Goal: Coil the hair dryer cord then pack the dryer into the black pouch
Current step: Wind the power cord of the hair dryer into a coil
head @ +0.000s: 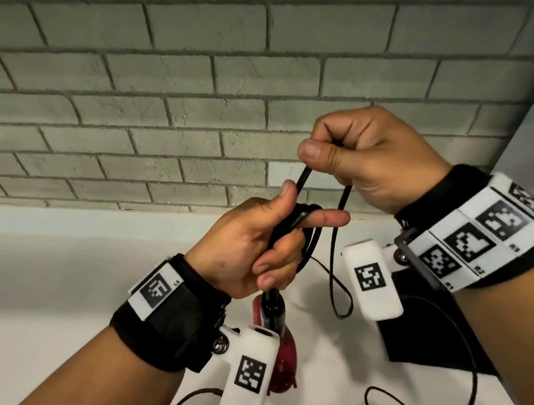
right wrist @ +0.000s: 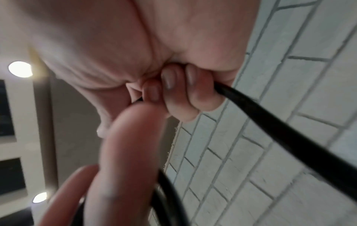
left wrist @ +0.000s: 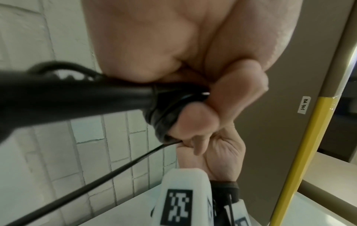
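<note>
Above the white bench point(head: 56, 300), the left hand point(head: 251, 247) clamps gathered loops of thin black cord point(head: 340, 257); the right hand point(head: 362, 157), at one o'clock, pinches a fresh loop. Coiling is under way; slack at five o'clock needs winding next.

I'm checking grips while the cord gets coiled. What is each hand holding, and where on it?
The left hand grips the bundle of coiled cord loops. The right hand pinches the top of a fresh loop of the same cord, higher up.

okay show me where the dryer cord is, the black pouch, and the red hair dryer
cord point(head: 300, 185): head view, on the strand rising toward the right hand.
black pouch point(head: 419, 334): head view, on its flat top face.
hair dryer point(head: 286, 356): head view, on the red body below the left hand.
</note>
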The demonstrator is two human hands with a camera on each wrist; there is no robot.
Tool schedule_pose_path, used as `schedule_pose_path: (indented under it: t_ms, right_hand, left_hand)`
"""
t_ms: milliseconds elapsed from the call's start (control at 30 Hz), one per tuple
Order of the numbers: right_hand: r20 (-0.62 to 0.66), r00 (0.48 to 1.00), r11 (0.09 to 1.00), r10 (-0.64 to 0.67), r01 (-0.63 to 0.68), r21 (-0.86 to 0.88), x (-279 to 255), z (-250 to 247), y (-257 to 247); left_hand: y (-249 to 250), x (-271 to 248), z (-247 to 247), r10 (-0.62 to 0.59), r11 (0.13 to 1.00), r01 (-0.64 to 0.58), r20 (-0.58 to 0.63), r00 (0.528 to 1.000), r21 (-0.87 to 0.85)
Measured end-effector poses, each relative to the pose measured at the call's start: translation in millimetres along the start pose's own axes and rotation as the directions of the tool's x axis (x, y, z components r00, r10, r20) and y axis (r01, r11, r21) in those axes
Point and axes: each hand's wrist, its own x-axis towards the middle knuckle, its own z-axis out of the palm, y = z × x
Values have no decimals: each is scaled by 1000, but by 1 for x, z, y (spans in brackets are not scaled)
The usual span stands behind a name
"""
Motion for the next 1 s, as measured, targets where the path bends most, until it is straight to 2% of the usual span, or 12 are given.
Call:
schedule_pose_path:
  t_ms: [67,167,233,367,467,533,600,700,800,867,933,1000]
  right_hand:
    - [-61,998,997,30,-25,73,-5,9,8]
    - [-112,977,937,179,-135,323,-15,29,21]
    - [-128,964,934,232,-184,307,-23,42,39]
    - [-72,972,970,223,-215,113,-42,76,69]
    - [-103,981,952,166,-187,-244,-54,87,73]
    - [-66,984,868,164,-176,-465,-59,90,66]
    - [4,984,776,178,-138,-616,-64,97,56]
    - [70,983,629,169,-53,-775,-64,99,40]
    - [100,995,482,-17,96,-871,-59,83,14]
    - [153,987,504,-53,159,-849,-48,64,-2]
    - [150,989,667,-7,116,-736,-35,42,-12]
    - [77,997,894,23,14,-448,-18,23,-10]
  left_hand:
    - [-1,-1,-2,5,998,-3,33,999,-63]
    - [-3,-3,-8,53,982,-36,88,995,-184]
    - [-2,-3,-12,101,968,-71,113,988,-242]
    - [6,-1,-16,185,943,-181,-13,983,-278]
    - [9,2,-18,224,946,-264,-210,952,-189]
    - [11,5,-21,221,958,-271,-359,907,-95]
    - [10,9,-22,222,966,-258,-504,835,-3]
    - [4,15,-23,260,965,-191,-608,750,178]
    - [-7,14,-17,280,937,-108,-531,800,331]
    - [-11,11,-16,251,907,-38,-467,848,419]
    - [-7,5,-9,206,883,11,-408,889,469]
    - [2,1,-2,200,877,-24,-318,927,481]
